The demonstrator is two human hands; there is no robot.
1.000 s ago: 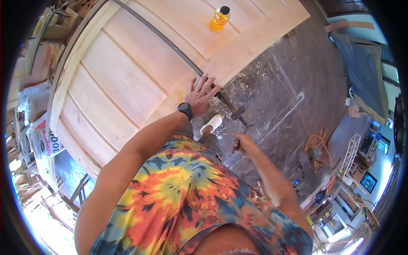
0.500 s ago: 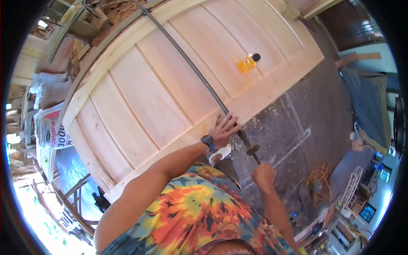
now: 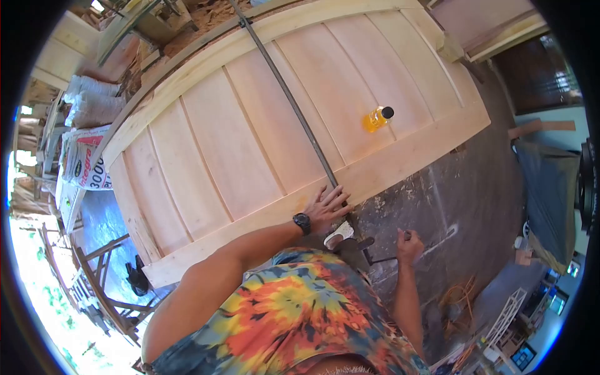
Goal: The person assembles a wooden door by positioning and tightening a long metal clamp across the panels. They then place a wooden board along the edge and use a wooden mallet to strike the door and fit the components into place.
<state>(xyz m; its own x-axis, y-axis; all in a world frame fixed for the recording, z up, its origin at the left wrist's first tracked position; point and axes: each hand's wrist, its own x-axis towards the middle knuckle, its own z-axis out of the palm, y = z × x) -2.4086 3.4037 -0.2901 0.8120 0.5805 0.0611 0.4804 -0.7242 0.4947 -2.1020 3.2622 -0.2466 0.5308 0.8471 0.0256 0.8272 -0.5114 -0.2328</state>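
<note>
A long dark metal bar clamp (image 3: 290, 100) lies across a pale wooden panelled door (image 3: 206, 144). My left hand (image 3: 326, 208), with a black watch at its wrist, rests with fingers spread on the clamp bar at the door's near edge. My right hand (image 3: 409, 245) is closed around the end of the clamp's handle (image 3: 382, 259), to the right of the screw end. A bottle of yellow liquid (image 3: 377, 119) with a black cap stands on the door, right of the bar.
White sacks (image 3: 87, 159) are piled at the left. Wooden frames (image 3: 103, 275) stand at the lower left. A dark cloth (image 3: 550, 194) hangs at the right. An orange cord (image 3: 459, 303) lies on the floor. A white shoe (image 3: 339, 235) shows below my left hand.
My right hand has moved right and slightly up in view, and the clamp handle now points sideways. My left hand stays on the bar. The camera view has shifted slightly.
</note>
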